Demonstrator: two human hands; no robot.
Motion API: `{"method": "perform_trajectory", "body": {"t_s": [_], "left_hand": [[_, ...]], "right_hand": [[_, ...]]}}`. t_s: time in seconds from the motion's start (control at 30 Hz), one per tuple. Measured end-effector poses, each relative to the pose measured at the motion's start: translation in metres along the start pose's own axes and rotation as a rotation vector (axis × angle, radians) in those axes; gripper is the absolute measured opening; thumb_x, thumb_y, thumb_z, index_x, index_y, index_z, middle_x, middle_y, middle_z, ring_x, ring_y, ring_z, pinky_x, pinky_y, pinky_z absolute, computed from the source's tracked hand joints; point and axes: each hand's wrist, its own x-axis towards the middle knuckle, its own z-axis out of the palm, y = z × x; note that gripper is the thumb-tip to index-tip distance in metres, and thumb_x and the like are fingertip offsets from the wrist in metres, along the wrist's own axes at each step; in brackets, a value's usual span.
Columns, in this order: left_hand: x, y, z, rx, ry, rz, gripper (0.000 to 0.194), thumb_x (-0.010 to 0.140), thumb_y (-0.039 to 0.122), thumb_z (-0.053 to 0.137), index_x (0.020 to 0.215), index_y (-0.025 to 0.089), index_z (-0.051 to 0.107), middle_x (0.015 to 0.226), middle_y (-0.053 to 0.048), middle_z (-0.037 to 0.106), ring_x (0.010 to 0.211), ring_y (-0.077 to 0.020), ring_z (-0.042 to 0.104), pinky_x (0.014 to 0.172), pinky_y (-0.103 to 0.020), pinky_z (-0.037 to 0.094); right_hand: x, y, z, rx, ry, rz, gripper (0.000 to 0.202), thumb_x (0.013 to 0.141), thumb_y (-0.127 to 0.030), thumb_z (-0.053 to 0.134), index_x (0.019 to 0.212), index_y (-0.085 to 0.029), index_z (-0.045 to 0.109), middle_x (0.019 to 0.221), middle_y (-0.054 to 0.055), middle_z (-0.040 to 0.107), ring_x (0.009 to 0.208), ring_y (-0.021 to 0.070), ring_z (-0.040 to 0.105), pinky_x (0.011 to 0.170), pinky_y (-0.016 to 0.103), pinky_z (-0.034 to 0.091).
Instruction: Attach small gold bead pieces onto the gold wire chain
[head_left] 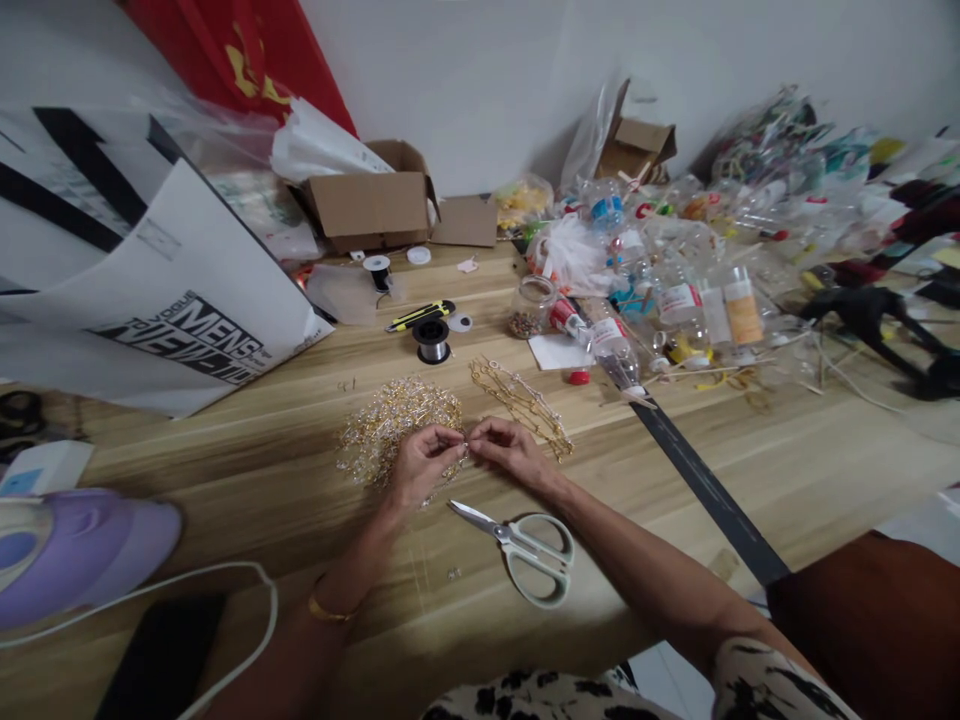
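Observation:
My left hand [429, 458] and my right hand [507, 450] meet fingertip to fingertip over the table. Each is closed in a pinch. Something tiny and shiny shows between the fingertips, too small to name. Beside and partly behind my left hand spreads a heap of small gold and clear beads [397, 415]. Several gold chain strands [525, 400] lie just beyond my right hand. A pair of scissors [517, 550] with pale grips rests below my hands, blades pointing up and left. Close by sits a little clump of clear bits [454, 574].
Behind the beads stand a wire spool [432, 342] and a yellow utility knife [420, 316]. A glass jar [531, 306] and several plastic bottles [613, 345] crowd the right. At left are a large white bag [172, 290], a purple device [97, 550] and a white cable [225, 566].

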Motion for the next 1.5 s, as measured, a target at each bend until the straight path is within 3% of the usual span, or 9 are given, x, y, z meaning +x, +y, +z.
{"method": "perform_trajectory", "body": {"t_s": [0.4, 0.67, 0.93, 1.13, 1.33, 1.5], "left_hand": [[-0.002, 0.001, 0.001, 0.075, -0.086, -0.067, 0.026, 0.062, 0.024, 0.075, 0.084, 0.013, 0.071, 0.076, -0.006, 0.072, 0.069, -0.0159, 0.064, 0.066, -0.026, 0.050], [-0.007, 0.010, 0.004, 0.304, -0.203, 0.161, 0.008, 0.071, 0.022, 0.067, 0.068, 0.015, 0.069, 0.077, -0.005, 0.067, 0.074, -0.0167, 0.061, 0.068, -0.026, 0.046], [-0.005, 0.012, 0.001, 0.108, -0.262, -0.030, 0.022, 0.070, 0.035, 0.069, 0.072, 0.015, 0.063, 0.067, -0.003, 0.068, 0.065, -0.0155, 0.061, 0.064, -0.025, 0.045], [-0.004, 0.019, -0.002, 0.236, -0.280, 0.035, 0.039, 0.082, 0.045, 0.055, 0.057, 0.015, 0.061, 0.056, -0.001, 0.059, 0.056, -0.0125, 0.051, 0.059, -0.024, 0.039], [-0.005, 0.017, -0.002, 0.194, -0.279, 0.017, 0.043, 0.080, 0.051, 0.055, 0.055, 0.016, 0.058, 0.046, 0.002, 0.050, 0.046, -0.0100, 0.045, 0.051, -0.022, 0.036], [-0.005, 0.009, -0.003, 0.179, -0.273, -0.030, 0.034, 0.078, 0.048, 0.059, 0.075, 0.015, 0.066, 0.052, 0.003, 0.053, 0.040, -0.0062, 0.036, 0.042, -0.020, 0.029]], "right_hand": [[0.000, -0.006, -0.002, 0.084, 0.082, -0.021, 0.029, 0.069, -0.044, 0.074, 0.074, -0.018, 0.062, 0.061, -0.003, 0.054, 0.055, 0.0106, 0.049, 0.053, 0.023, 0.045], [-0.004, -0.009, -0.002, -0.044, 0.120, -0.146, 0.023, 0.072, -0.039, 0.073, 0.075, -0.018, 0.064, 0.071, 0.000, 0.061, 0.065, 0.0129, 0.054, 0.061, 0.025, 0.043], [0.002, -0.001, -0.005, 0.113, 0.151, -0.068, 0.024, 0.068, -0.038, 0.075, 0.075, -0.018, 0.064, 0.063, -0.002, 0.059, 0.053, 0.0106, 0.053, 0.052, 0.023, 0.047], [0.004, 0.002, -0.008, 0.123, 0.159, -0.051, 0.025, 0.067, -0.037, 0.077, 0.075, -0.018, 0.064, 0.064, -0.002, 0.060, 0.053, 0.0098, 0.054, 0.052, 0.022, 0.048], [0.003, 0.000, -0.006, 0.106, 0.121, -0.044, 0.023, 0.067, -0.037, 0.077, 0.074, -0.018, 0.065, 0.065, -0.001, 0.060, 0.057, 0.0104, 0.053, 0.053, 0.022, 0.048], [0.003, 0.001, -0.006, 0.085, 0.124, -0.025, 0.025, 0.067, -0.039, 0.076, 0.073, -0.018, 0.065, 0.066, -0.001, 0.058, 0.056, 0.0100, 0.051, 0.052, 0.022, 0.047]]}}
